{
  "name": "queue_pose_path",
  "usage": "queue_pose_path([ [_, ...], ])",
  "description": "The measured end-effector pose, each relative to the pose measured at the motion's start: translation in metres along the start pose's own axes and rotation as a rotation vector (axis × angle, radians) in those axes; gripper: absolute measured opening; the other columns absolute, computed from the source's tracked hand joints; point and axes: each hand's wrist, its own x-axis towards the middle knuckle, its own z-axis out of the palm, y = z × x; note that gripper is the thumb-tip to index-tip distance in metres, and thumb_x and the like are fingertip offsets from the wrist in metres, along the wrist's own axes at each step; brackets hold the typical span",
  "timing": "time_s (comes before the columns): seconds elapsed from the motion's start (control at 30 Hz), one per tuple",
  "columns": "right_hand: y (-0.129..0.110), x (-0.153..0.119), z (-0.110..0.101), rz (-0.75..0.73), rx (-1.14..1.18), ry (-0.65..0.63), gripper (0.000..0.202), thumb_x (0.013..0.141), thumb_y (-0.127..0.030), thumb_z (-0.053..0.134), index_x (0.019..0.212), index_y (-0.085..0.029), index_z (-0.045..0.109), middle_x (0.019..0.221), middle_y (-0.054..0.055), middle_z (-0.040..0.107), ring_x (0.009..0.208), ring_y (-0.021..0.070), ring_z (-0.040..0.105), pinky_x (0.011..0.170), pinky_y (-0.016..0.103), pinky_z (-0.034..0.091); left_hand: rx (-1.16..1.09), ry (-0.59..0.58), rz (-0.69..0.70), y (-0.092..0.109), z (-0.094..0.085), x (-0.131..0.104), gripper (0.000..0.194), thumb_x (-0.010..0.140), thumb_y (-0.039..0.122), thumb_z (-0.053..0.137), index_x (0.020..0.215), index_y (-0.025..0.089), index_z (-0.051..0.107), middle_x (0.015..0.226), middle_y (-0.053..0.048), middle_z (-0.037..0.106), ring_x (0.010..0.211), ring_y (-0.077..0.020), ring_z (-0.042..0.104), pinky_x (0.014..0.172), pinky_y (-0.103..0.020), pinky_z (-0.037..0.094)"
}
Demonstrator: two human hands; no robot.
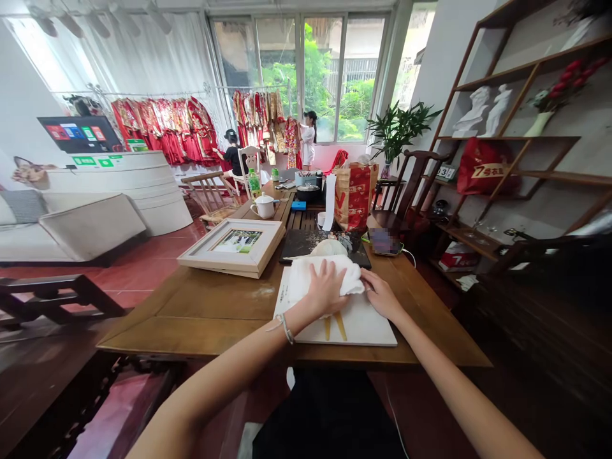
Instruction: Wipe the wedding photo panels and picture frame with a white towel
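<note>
One white cloth [352, 277] lies on the board [373, 326], lower centre, beneath the left hand's [325, 288] spread fingers; the right hand's [381, 296] lie close together beside it, grip unclear. Yellow strips [340, 326] show uncovered nearer; progress cannot be judged.

Tabletop [215, 322]: brown wood, visible joint lines, pale smudge left of the white board [370, 326]. White board lies flat near the front edge, two tan strips on its face, small print along its left side. Frame [236, 241]: light-coloured, picture side up, to the left. Black board [297, 243]: flat, just beyond the white board, mottled surface. Phone [385, 242]: right side, white cable attached. Mug [263, 207]: white, lidded, upright beyond the frame. Bottle [254, 185]: green, upright, behind the mug.
</note>
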Motion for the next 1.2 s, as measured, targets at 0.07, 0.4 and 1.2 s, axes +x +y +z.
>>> queue_pose_path([
  [0.07,-0.001,0.0,-0.001,-0.011,0.018,0.004,0.044,0.072,-0.009,0.04,0.108,-0.022,0.063,0.121,0.007,0.06,0.119,0.0227,0.049,0.101,0.044,0.036,0.001,-0.008,0.001,0.006,0.0,0.011,0.06,0.081,0.045,0.049,0.132,0.017,0.038,0.14,-0.016,0.032,0.131,-0.0354,0.02,0.1,-0.061,0.019],
  [0.4,0.014,0.002,-0.002,-0.028,0.111,-0.01,0.037,0.073,-0.02,0.046,0.104,-0.02,0.065,0.119,0.009,0.062,0.115,0.0237,0.053,0.102,0.043,0.036,0.044,-0.043,0.005,0.079,-0.011,-0.048,0.076,0.078,0.047,0.051,0.138,0.006,0.031,0.147,-0.016,0.02,0.132,-0.0444,0.007,0.099,-0.07,0.013],
  [1.2,0.0,-0.001,0.0,0.018,-0.015,0.019,0.038,0.08,-0.013,0.041,0.109,-0.022,0.064,0.12,0.007,0.061,0.118,0.0204,0.05,0.104,0.043,0.035,-0.073,-0.128,0.115,-0.009,-0.018,-0.058,0.063,0.08,0.032,0.044,0.139,0.015,0.027,0.149,-0.01,0.014,0.135,-0.0323,0.01,0.104,-0.055,0.019],
])
